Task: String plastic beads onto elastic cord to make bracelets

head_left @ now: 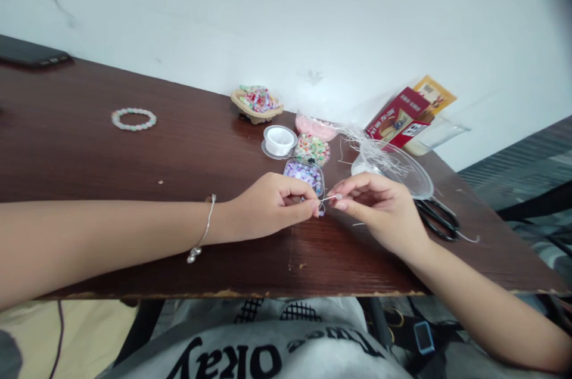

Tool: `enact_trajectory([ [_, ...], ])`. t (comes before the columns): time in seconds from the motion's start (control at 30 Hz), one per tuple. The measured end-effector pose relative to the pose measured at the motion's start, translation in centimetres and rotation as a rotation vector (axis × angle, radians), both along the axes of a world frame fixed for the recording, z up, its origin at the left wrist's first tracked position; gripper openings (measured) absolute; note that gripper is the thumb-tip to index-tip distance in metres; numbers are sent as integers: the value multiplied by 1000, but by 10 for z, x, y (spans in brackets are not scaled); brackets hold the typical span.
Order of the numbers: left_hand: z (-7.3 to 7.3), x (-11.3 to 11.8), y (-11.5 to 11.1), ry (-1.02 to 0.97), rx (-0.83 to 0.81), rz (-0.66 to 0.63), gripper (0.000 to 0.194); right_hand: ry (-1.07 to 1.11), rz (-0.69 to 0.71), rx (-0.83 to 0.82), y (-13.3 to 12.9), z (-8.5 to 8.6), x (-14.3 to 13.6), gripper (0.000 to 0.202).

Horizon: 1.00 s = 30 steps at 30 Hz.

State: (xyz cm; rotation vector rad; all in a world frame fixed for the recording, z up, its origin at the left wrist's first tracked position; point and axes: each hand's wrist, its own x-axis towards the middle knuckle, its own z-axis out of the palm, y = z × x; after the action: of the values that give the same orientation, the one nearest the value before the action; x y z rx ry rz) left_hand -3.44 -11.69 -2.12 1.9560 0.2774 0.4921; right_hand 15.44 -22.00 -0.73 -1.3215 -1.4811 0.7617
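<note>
My left hand (268,207) is closed in a pinch on a thin white string (328,198), above the front part of the table. Facing it, my right hand (386,212) pinches the other end of the short taut stretch. A small pale spot at the right fingertips could be a bead or a nail; I cannot tell which. A little purple bead (321,213) hangs just under the left fingertips. Right behind the hands stands a clear box of purple beads (304,171), partly covered by my left hand. A spool of clear cord (279,142) lies beside it.
Behind are multicoloured beads (313,149), pink beads (316,126) and a cardboard tray (257,114) of beads. To the right are a clear tub (422,179) with string offcuts, black-handled scissors (438,219) and a red box (400,118). A finished-looking bead bracelet (134,119) lies left.
</note>
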Motion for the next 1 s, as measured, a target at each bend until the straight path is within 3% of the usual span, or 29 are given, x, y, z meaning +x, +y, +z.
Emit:
enact_trajectory([
  [0.47,-3,1,1,25,2,4,21,-17,13,17,3,0,-5,13],
  [0.63,-5,3,3,50,58,6,25,-191,7,69,6,0,-4,10],
  [0.7,-5,4,4,53,68,55,29,-378,0,151,8,7,-3,8],
  [0.83,-4,6,8,9,-119,120,34,-725,29,274,19,29,-5,6],
  [1.0,-4,5,11,-112,-131,115,27,-724,41,276,43,43,-5,7],
])
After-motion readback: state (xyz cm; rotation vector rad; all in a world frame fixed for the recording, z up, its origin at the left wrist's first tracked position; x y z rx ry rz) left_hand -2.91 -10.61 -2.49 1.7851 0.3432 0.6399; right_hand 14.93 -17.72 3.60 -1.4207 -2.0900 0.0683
